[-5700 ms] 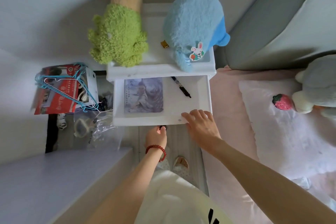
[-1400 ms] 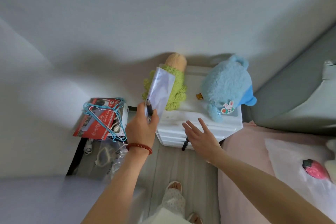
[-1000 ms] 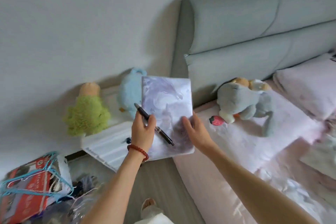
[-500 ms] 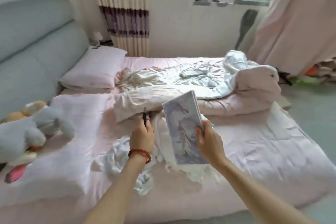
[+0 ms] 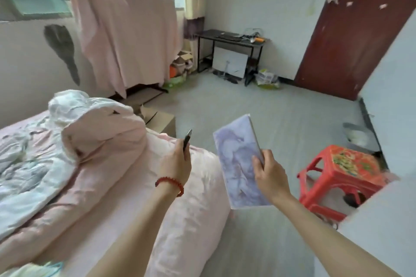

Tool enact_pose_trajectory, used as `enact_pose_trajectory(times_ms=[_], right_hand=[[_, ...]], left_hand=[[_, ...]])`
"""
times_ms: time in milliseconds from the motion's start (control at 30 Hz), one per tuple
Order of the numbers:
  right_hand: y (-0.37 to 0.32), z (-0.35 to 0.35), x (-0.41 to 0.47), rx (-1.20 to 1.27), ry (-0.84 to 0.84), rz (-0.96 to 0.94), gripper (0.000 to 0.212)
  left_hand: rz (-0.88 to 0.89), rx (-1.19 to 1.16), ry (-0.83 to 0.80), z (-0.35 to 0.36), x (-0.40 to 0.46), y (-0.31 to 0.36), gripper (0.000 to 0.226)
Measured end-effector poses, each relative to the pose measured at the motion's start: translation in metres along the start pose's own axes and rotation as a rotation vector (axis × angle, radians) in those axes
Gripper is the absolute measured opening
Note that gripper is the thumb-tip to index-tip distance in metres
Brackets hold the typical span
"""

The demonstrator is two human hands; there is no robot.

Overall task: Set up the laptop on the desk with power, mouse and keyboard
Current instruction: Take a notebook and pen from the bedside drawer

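Left hand (image 5: 176,164) raised over the bed's (image 5: 112,186) near corner, fingers closed round a pen (image 5: 187,140), tip up and clear of the bedding. Right hand (image 5: 269,173) pinches a book (image 5: 236,159) by its right edge, thumb across the cover, so it hangs tilted with the cover facing the camera; this looks like a carrying hold, one item per hand. Desk (image 5: 229,39) stands far across the floor against the back wall, near the door (image 5: 351,29), well apart from both hands. A dark flat thing lies on it, possibly the keyboard or laptop; too small to tell, and mouse and power lead can't be picked out among the clutter there. Red stool (image 5: 342,175) sits at near right, beside the book. Judgement: setup at the desk not yet begun; both hands are occupied, so pen and book must be put down first.
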State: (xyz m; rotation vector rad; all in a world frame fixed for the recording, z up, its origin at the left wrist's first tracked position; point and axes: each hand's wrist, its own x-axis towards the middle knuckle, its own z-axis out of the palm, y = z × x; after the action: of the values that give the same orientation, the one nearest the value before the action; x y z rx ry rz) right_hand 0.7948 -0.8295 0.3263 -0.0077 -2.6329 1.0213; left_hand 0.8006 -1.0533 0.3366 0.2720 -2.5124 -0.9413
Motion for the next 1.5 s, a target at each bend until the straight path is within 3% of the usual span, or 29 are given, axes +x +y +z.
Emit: enact_pose_trajectory(times_ms=[367,633,867,1167,1500], right_hand=[[0.095,-0.056,0.311,-0.116,0.234,0.100,0.019],[0.201,-0.058,0.514,-0.096,0.304,0.104,0.016],[0.262,-0.055,0.762,-0.015,0.270,0.036,0.018],[0.296,0.022,1.059,0.063,0.176,-0.078,0.016],[0.280,0.119,1.433,0.109,0.243,-0.150,0.014]], left_hand=[[0.182,-0.231,-0.075,0.211,0.278,0.156,0.023],[0.322,-0.186,-0.096,0.372,0.426,0.229,0.023],[0.371,-0.093,-0.037,0.492,0.606,0.325,0.025],[0.268,-0.169,0.294,0.579,0.873,0.349,0.021],[0.318,-0.224,0.313,0.719,1.206,0.390,0.023]])
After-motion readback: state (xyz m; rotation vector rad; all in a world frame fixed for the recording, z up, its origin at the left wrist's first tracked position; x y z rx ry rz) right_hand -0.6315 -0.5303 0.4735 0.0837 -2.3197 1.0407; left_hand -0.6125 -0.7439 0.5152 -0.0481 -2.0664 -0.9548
